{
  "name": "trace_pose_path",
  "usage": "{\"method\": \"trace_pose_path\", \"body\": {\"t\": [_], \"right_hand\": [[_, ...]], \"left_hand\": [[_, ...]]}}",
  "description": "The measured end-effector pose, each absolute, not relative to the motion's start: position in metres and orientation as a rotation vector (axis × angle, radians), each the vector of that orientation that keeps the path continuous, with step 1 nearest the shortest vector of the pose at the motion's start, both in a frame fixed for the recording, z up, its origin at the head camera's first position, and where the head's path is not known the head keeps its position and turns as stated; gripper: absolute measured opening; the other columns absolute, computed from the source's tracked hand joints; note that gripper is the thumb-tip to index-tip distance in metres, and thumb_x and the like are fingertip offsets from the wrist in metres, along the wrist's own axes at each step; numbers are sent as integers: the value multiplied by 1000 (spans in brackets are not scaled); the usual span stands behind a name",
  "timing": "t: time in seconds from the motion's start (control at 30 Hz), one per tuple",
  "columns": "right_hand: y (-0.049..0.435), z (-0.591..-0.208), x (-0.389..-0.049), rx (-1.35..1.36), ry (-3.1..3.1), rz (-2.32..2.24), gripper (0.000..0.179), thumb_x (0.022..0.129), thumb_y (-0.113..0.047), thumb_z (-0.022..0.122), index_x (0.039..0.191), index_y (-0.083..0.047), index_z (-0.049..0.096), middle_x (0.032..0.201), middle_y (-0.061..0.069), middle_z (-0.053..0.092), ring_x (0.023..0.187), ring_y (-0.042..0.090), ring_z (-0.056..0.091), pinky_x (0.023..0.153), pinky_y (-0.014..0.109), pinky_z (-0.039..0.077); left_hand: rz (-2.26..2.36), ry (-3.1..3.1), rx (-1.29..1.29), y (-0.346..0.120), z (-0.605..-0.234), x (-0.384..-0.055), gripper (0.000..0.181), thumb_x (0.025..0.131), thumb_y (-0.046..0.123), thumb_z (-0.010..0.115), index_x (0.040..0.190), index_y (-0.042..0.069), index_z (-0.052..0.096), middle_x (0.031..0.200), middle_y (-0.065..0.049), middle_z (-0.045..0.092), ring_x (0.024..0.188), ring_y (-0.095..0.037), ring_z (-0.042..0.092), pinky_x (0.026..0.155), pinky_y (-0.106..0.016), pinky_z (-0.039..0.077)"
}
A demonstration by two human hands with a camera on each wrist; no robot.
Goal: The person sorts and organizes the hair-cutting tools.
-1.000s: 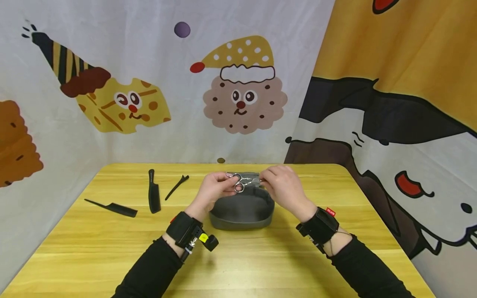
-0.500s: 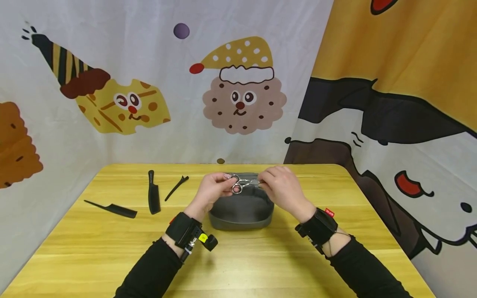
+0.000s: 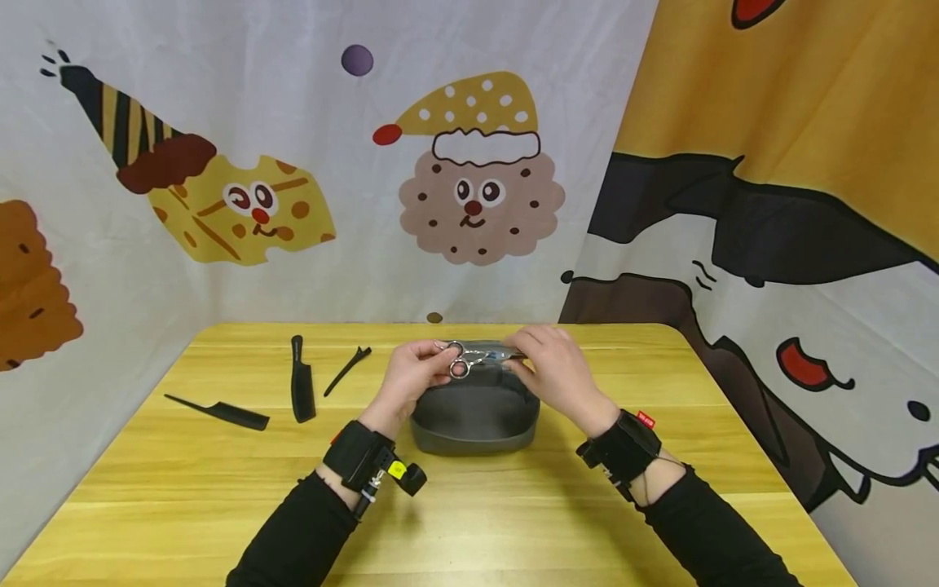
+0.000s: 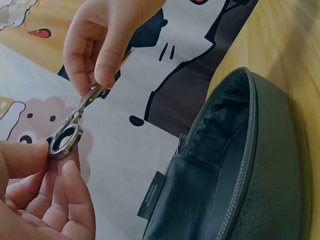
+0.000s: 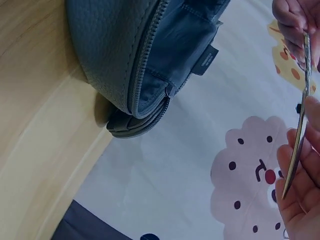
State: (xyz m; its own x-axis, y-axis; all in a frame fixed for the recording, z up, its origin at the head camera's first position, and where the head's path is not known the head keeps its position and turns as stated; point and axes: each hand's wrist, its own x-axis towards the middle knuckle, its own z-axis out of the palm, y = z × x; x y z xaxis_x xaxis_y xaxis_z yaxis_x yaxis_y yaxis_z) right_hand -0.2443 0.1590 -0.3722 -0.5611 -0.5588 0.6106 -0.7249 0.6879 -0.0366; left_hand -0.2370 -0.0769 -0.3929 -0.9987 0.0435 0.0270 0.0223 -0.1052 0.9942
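Note:
A pair of silver scissors (image 3: 475, 358) is held level between both hands, above the back of an open dark grey zip pouch (image 3: 473, 446). My left hand (image 3: 412, 373) pinches the finger rings between thumb and fingers. At the other end my right hand (image 3: 561, 371) has thumb and fingers about the blades, which it partly covers in the head view. The right wrist view shows the blade (image 5: 300, 132) lying along the right fingers, its tip visible. In the left wrist view, the pouch's dark lining (image 4: 192, 187) and zip edge show beneath the scissors.
Left of the pouch on the wooden table (image 3: 469, 522) lie a black tail comb (image 3: 238, 415), a black handled comb (image 3: 302, 393) and a slim black hair clip (image 3: 348, 372). A cartoon-printed curtain (image 3: 293, 81) stands behind the table.
My left hand has shifted slightly left with the scissors' rings. More of the blades now shows between the hands, while my right hand stays nearly in place with its fingers slightly rearranged.

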Motion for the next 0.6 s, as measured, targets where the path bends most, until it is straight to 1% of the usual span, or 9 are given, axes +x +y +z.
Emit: {"method": "trace_pose_path", "body": {"t": [0.13,0.27,0.33,0.5,0.6], "right_hand": [[164,-372,-247,955,-2392,557,34,84,-18,82,114,-7,70,109,8,69,103,26,64,90,43,52],[172,-373,-251,911,-2446,710,37,87,-17,78,120,-4,68,117,13,67,110,30,62,92,45,52],[176,-375,-253,870,-2473,777,36,90,-17,75,123,-3,67,118,14,66,112,31,60,94,47,50],[188,-380,-263,736,-2536,974,32,100,-20,62,127,-2,64,117,14,66,110,32,60,94,49,49],[195,-384,-270,662,-2574,1065,32,102,-21,58,127,-2,64,117,16,65,108,32,61,93,48,50]], "left_hand": [[2331,2067,50,-83,-394,-239,10,92,5,71,89,-5,69,77,-4,69,65,-9,68,59,-20,56],[2318,2078,29,-90,-396,-240,14,93,7,70,81,0,68,73,-3,67,67,-9,68,59,-20,55],[2321,2078,7,-94,-397,-241,14,93,7,70,80,2,68,73,-2,67,67,-9,68,59,-19,55],[2353,2037,-75,-107,-399,-245,12,93,9,71,86,-1,70,77,-3,70,66,-9,67,61,-20,56],[2363,2034,-119,-115,-399,-245,14,93,10,71,85,-1,69,82,-4,70,67,-10,68,63,-23,57]]}}
